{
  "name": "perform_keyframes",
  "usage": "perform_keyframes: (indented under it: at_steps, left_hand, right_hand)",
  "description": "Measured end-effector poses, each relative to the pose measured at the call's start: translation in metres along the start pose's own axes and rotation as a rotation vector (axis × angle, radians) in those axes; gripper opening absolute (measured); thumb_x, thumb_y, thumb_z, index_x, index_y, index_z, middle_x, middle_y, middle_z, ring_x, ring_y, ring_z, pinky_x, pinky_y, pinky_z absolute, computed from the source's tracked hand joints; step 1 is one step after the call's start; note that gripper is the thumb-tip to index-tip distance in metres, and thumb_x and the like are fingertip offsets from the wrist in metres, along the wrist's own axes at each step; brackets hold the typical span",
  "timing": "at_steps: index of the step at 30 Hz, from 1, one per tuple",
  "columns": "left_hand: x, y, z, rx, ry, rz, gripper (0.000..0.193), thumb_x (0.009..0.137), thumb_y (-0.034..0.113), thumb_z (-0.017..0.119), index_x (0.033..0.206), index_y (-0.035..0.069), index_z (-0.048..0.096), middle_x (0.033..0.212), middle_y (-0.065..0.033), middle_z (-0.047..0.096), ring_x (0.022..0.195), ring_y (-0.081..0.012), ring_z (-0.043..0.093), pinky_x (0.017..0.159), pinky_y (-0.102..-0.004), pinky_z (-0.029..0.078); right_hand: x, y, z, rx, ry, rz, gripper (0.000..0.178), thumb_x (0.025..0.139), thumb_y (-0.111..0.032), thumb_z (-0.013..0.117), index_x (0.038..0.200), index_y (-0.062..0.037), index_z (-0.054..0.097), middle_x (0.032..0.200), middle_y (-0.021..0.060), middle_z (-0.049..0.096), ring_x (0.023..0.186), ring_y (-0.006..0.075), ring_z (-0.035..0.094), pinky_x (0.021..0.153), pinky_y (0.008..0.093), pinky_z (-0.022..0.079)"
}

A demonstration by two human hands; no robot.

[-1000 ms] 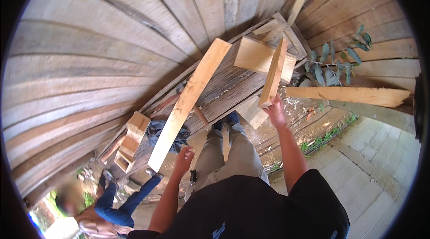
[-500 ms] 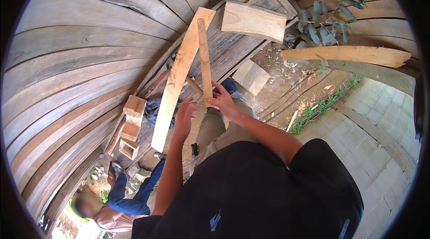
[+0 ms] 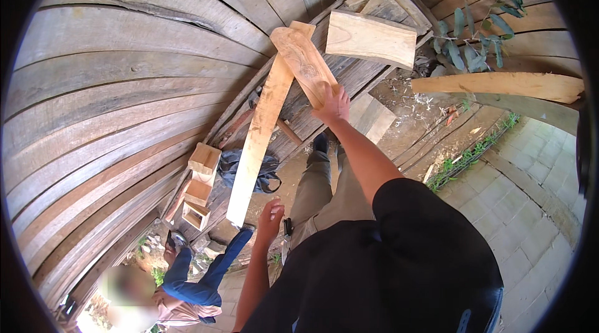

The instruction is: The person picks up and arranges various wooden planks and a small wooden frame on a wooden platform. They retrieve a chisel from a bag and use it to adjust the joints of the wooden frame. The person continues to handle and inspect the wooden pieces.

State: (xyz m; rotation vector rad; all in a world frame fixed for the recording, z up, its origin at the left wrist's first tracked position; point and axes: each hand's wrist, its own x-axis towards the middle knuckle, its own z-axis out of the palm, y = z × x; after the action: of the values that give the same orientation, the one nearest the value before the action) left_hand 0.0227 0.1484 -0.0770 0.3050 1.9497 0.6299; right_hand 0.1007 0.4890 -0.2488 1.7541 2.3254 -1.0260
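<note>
My right hand is closed on the near end of a short, wide wooden board, its fingers over the broad, grained face. The board slants away to the upper left, its far part crossing in front of a long pale plank. That plank lies aslant over the weathered wooden bench. Low beside my left leg, my left hand has its fingers curled in, and I see nothing in them. A rod-like wooden handle rests on the bench between the plank and my legs.
A thick light slab lies at the bench's far end. Small wooden boxes and a dark bag are at left. A person sits at lower left. Another plank juts in at right, below leafy twigs.
The board has turned from edge-on to showing its broad face and swung up-left, held by my right hand. My left hand has dropped back from it, fingers curling in. The view has shifted.
</note>
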Motion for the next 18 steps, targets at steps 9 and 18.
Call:
perform_keyframes:
  at_steps: [9,18]
  left_hand:
    - [-0.014,-0.04,-0.006,-0.086,0.035,-0.233,0.037,0.092,0.021,0.057,0.126,0.007,0.05,0.108,-0.0102,0.065,0.083,-0.0158,0.065,0.066,-0.027,0.049]
    - [-0.008,-0.087,-0.006,-0.058,-0.022,-0.355,0.036,0.091,0.02,0.059,0.124,0.008,0.053,0.104,-0.0095,0.066,0.079,-0.0149,0.065,0.061,-0.0261,0.049]
  right_hand:
    - [0.104,0.11,-0.055,0.275,0.615,0.476,0.073,0.081,-0.043,0.065,0.134,-0.0008,0.038,0.124,0.0275,0.043,0.112,0.0415,0.046,0.091,0.0497,0.043]
    - [0.183,0.268,-0.105,0.729,0.228,0.843,0.079,0.065,-0.055,0.08,0.12,-0.0035,0.057,0.109,0.0101,0.058,0.088,0.0205,0.052,0.065,0.0389,0.043]
